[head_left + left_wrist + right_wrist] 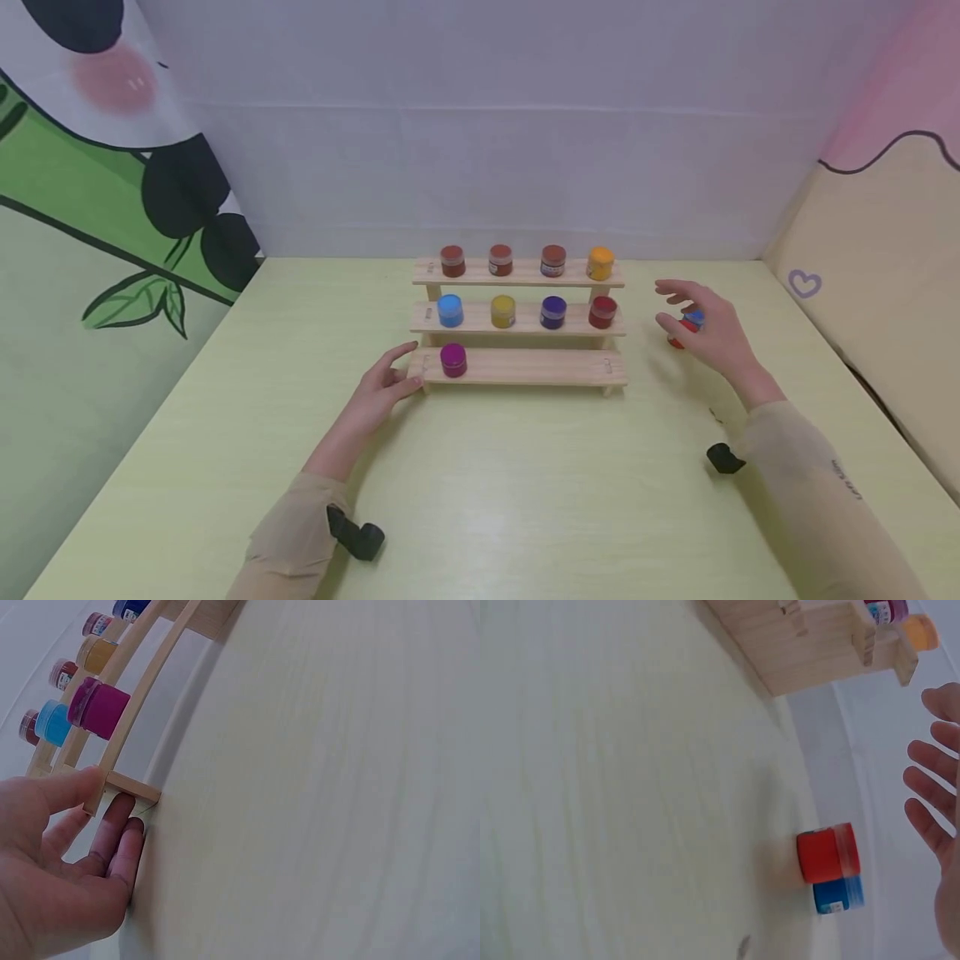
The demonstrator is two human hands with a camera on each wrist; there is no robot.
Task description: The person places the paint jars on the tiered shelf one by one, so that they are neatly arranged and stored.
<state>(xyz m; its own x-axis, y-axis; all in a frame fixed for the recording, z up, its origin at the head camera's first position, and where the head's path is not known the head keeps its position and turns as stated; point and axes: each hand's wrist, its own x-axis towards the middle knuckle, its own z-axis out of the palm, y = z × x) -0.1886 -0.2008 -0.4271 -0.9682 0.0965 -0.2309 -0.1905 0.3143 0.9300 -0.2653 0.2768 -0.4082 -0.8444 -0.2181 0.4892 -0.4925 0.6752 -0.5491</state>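
Observation:
A three-tier wooden display rack point(540, 367) stands on the table. My left hand point(380, 389) holds the left end of its lowest tier, thumb and fingers about the corner; the left wrist view shows the thumb point(79, 787) against the board's edge. A magenta paint jar point(453, 360) sits on that tier, near this hand. To the right of the rack my right hand point(708, 329) hovers with fingers spread and nothing held. Below and partly behind it are a red paint jar point(827, 853) and a blue paint jar point(838, 895), side by side on the table.
The middle tier bears a light blue jar point(450, 311), a yellow jar point(503, 312), a dark blue jar point(553, 312) and a dark red jar point(602, 312). Brownish-red jars point(500, 260) and an orange jar point(601, 263) line the top tier. A pale cloth wall point(480, 167) rises behind.

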